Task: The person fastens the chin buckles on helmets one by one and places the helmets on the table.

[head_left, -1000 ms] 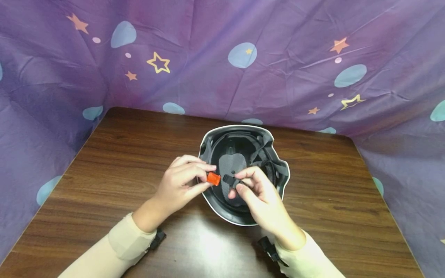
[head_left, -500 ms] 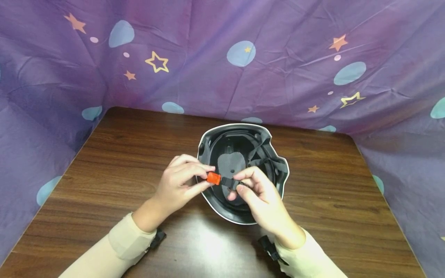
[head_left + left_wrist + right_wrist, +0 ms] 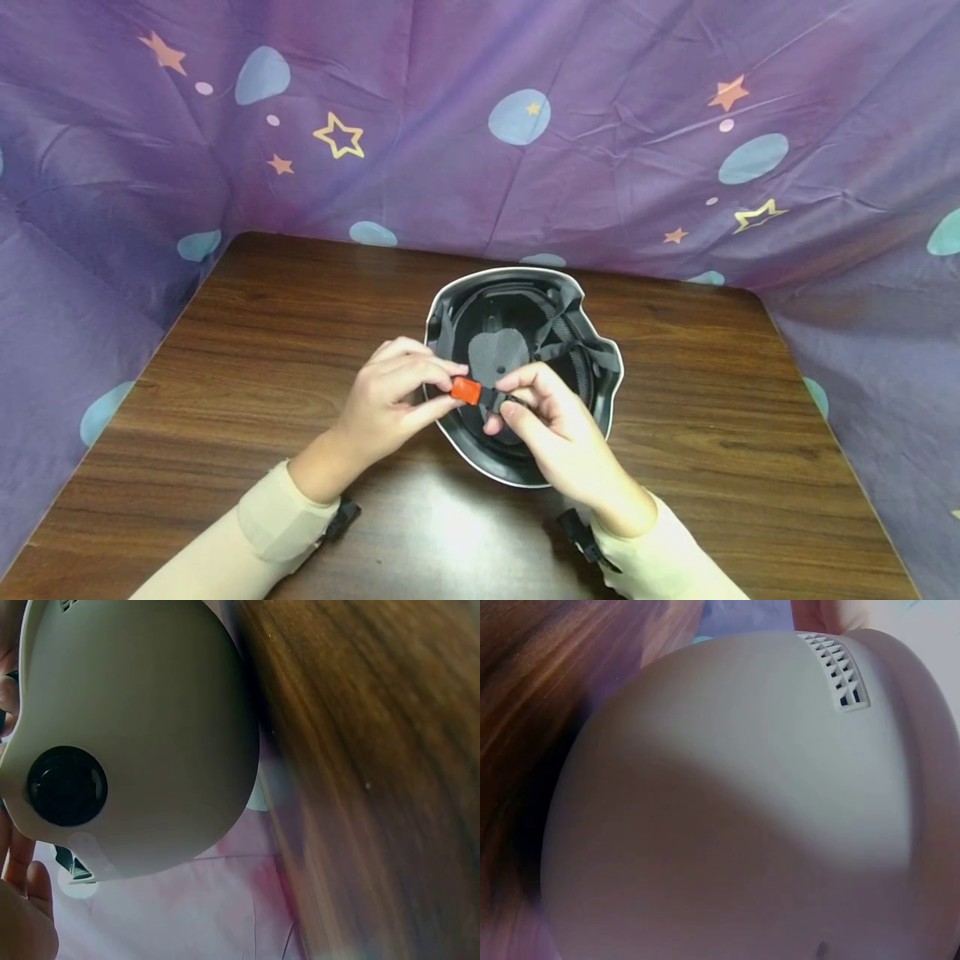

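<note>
A white helmet (image 3: 480,463) lies upside down on the table, its black lining (image 3: 517,298) facing up. Above its hollow, my left hand (image 3: 401,387) pinches an orange buckle half (image 3: 466,391) between thumb and fingers. From the other side, my right hand (image 3: 558,417) pinches the black buckle half (image 3: 491,398), whose near end meets the orange one; how deep it sits inside cannot be seen. Dark straps (image 3: 558,329) run along the helmet's right inner side. In the left wrist view the outer shell (image 3: 157,735) shows a round black knob (image 3: 67,786). The right wrist view shows the shell's vent grille (image 3: 838,671).
The brown wooden table (image 3: 712,467) extends on both sides of the helmet. A purple curtain (image 3: 420,100) with stars and blue spots hangs behind and beside it. Black wrist straps (image 3: 341,518) sit under the cream sleeves.
One second ago a small gap separated the orange and black buckle halves. They have come together, the right hand shifting slightly left. The helmet stays nearly in place.
</note>
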`<state>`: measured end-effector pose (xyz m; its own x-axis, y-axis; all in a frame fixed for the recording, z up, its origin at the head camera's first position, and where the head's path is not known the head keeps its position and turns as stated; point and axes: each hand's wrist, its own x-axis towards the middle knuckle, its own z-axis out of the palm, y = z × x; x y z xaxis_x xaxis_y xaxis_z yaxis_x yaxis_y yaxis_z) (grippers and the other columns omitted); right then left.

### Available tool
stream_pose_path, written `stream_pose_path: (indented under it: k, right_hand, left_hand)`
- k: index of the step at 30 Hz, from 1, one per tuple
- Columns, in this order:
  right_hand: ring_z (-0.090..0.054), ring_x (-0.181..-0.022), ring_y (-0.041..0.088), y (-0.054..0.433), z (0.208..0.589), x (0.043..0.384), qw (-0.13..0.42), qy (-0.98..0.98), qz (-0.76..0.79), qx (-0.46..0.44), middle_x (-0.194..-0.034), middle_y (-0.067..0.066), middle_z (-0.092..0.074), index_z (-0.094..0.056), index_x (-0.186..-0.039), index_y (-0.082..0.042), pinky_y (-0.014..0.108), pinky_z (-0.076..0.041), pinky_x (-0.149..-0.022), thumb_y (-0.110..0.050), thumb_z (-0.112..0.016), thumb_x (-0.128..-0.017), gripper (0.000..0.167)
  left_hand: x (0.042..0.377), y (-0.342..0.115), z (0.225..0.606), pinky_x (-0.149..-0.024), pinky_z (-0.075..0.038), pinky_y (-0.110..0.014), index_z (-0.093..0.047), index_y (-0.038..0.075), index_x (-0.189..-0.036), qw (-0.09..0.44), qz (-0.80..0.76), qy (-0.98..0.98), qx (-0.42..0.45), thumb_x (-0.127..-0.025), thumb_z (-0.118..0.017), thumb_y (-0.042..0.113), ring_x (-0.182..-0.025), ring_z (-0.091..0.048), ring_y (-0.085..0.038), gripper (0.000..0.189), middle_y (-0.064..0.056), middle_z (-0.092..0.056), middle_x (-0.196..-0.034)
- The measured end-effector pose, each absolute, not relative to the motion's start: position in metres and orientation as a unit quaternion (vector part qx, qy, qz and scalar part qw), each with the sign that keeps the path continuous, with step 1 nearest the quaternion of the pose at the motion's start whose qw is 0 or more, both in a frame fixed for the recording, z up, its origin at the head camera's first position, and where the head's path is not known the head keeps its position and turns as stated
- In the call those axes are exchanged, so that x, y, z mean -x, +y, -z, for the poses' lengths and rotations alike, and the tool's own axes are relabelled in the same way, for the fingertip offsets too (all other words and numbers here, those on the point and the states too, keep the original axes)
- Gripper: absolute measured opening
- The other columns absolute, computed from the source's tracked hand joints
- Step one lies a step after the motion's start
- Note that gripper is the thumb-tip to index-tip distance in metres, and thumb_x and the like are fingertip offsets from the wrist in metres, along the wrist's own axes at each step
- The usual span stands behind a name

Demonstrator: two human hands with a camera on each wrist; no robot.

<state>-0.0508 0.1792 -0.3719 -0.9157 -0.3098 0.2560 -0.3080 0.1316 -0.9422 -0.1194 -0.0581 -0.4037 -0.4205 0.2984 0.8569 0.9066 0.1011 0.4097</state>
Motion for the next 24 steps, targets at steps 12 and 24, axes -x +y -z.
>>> stream_pose_path:
  k: [12,24]
  right_hand:
    - [-0.072,-0.087,0.020,0.1814,0.3733,0.0518,-0.005,0.761,0.612,0.216,-0.088,0.008,-0.074,-0.057,-0.121,0.002,0.024,-0.053,-0.087,0.004,-0.054,-0.105,0.017]
    - [-0.073,-0.088,0.021,0.1797,0.3708,0.0504,-0.018,0.779,0.587,0.220,-0.089,0.002,-0.076,-0.059,-0.121,-0.003,0.023,-0.053,-0.088,0.003,-0.054,-0.105,0.018]
  left_hand:
    - [0.1205,-0.0597,0.4045,-0.083,-0.045,-0.035,-0.078,0.014,-0.089,0.284,0.511,-0.668,0.461,-0.072,-0.095,0.007,-0.087,-0.067,-0.021,0.026,-0.003,-0.081,-0.102]
    - [0.1210,-0.0603,0.4037,-0.082,-0.046,-0.036,-0.078,0.016,-0.092,0.283,0.497,-0.670,0.474,-0.075,-0.093,0.008,-0.085,-0.068,-0.019,0.024,-0.003,-0.080,-0.102]
